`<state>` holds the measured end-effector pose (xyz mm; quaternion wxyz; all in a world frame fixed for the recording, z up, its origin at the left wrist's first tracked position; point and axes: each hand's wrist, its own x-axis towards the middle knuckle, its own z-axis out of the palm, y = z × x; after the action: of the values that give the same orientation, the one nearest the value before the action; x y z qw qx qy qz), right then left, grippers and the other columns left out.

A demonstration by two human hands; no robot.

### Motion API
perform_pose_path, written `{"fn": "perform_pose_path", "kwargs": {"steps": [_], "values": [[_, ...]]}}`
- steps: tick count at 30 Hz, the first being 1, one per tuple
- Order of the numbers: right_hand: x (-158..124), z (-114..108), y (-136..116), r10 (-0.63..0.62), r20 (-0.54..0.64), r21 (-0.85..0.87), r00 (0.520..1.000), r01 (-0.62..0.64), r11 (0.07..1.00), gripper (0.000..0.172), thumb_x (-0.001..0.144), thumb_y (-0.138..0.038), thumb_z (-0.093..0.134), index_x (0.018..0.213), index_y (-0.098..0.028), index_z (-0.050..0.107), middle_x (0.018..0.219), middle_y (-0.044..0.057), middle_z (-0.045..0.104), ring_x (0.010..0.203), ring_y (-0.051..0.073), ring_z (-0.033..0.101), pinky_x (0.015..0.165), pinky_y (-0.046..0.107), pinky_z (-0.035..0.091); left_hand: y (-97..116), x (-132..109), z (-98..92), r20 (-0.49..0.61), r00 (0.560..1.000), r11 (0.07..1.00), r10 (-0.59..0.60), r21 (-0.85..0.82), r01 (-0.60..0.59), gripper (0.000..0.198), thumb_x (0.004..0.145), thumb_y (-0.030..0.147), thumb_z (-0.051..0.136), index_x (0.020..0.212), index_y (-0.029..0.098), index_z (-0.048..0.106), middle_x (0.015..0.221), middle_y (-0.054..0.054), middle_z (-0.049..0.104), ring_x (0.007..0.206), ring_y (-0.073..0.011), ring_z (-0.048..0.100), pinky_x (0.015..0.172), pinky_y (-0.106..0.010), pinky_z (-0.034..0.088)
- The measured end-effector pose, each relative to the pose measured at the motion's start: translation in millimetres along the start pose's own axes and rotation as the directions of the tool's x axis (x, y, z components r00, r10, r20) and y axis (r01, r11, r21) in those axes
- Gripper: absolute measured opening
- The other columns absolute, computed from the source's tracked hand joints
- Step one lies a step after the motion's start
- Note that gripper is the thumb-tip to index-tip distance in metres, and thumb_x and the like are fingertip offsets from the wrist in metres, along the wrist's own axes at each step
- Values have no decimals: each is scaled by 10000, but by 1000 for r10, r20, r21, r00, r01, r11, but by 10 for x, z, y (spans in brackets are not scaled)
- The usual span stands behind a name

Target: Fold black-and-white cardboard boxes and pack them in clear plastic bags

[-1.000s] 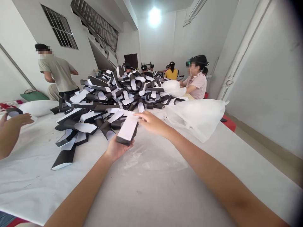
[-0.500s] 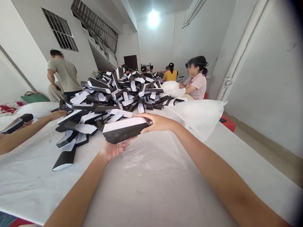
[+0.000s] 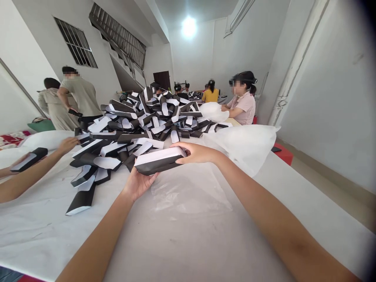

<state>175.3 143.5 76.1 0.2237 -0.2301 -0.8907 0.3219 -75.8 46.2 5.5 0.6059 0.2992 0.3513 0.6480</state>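
Left hand (image 3: 138,185) and right hand (image 3: 197,153) grasping one black-and-white cardboard piece (image 3: 157,161), above white-covered table (image 3: 182,243), heap of cardboard pieces (image 3: 138,125) on table, white wall (image 3: 331,98) beside table

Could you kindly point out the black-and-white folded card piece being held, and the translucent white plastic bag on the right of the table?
Black-and-white folded card piece (image 3: 160,156): head view, on its white upper face.
Translucent white plastic bag (image 3: 243,145): head view, on its puffed middle.
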Motion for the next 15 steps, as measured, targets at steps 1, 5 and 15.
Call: {"fn": "perform_pose_path", "kwargs": {"steps": [1, 5, 15], "values": [[-2, -19, 4, -13, 8, 3, 1000, 13, 1000, 618, 766, -392, 702, 1351, -334, 514, 1315, 14, 578, 1076, 237, 588, 841, 312, 475, -7, 8, -2, 5, 1000, 1000, 2, 6, -2, 496, 901, 453, 565, 1351, 255, 501, 1165, -79, 675, 1032, -227, 662, 822, -300, 579], [-46, -156, -18, -5, -89, -80, 996, -2, 997, 589, 744, -417, 726, 1298, -293, 571, 1278, 33, 613, 1051, 247, 603, 835, 321, 481, -33, 35, 15, -51, 998, 990, 42, 139, -35, 573, 870, 600, 510, 1279, 201, 549, 1204, -132, 625, 995, -256, 654, 826, -363, 555], [-1181, -441, -295, 137, -598, -147, 790, -276, 950, 535, 780, -514, 669, 1260, -296, 578, 1205, 62, 649, 883, 256, 678, 725, 365, 554, 3, -500, 529, 492, 870, 99, -29, 868, -487, 417, 632, 425, 793, 985, 273, 632, 816, -10, 586, 673, -187, 509, 609, -272, 352]]}}
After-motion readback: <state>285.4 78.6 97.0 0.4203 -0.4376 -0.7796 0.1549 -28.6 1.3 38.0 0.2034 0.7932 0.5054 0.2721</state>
